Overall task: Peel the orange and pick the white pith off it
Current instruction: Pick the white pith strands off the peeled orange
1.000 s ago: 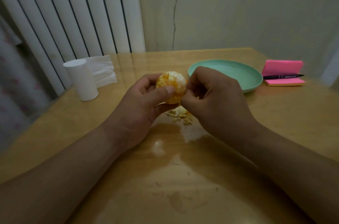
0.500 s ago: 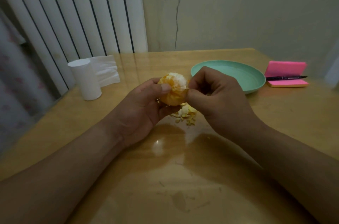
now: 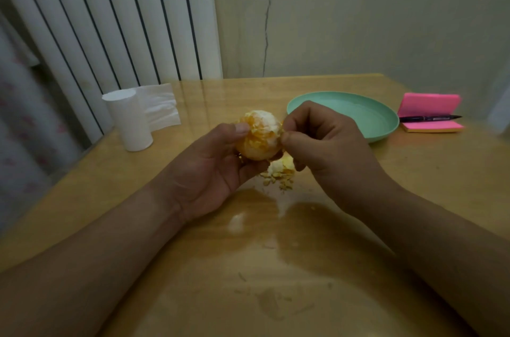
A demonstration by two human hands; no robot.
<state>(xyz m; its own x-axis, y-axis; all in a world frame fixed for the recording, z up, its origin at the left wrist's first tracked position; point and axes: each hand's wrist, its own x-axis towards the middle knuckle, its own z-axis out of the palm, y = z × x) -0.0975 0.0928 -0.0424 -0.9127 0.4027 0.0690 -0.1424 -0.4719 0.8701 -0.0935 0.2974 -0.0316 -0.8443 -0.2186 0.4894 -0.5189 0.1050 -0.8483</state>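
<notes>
Since a second ago you've turned the orange point(image 3: 258, 137) so its white pith point(image 3: 265, 121) faces up, and your left thumb has slid off the front to the upper left.

The orange sits above the table point(image 3: 276, 267) between your hands. Your left hand point(image 3: 209, 168) cups it from below and the left, fingers curled under and thumb tip pressed on top. Your right hand point(image 3: 325, 143) is curled, its thumb and forefinger pinching the orange's right edge beside the pith; whatever sits between them is too small to make out. Peel scraps point(image 3: 278, 172) lie on the table just under your hands. A green plate point(image 3: 386, 126) is behind your right hand, with pink sticky notes point(image 3: 430, 103) and a pen point(image 3: 430, 117) further right, and a paper roll point(image 3: 128, 118) stands off to the left.
</notes>
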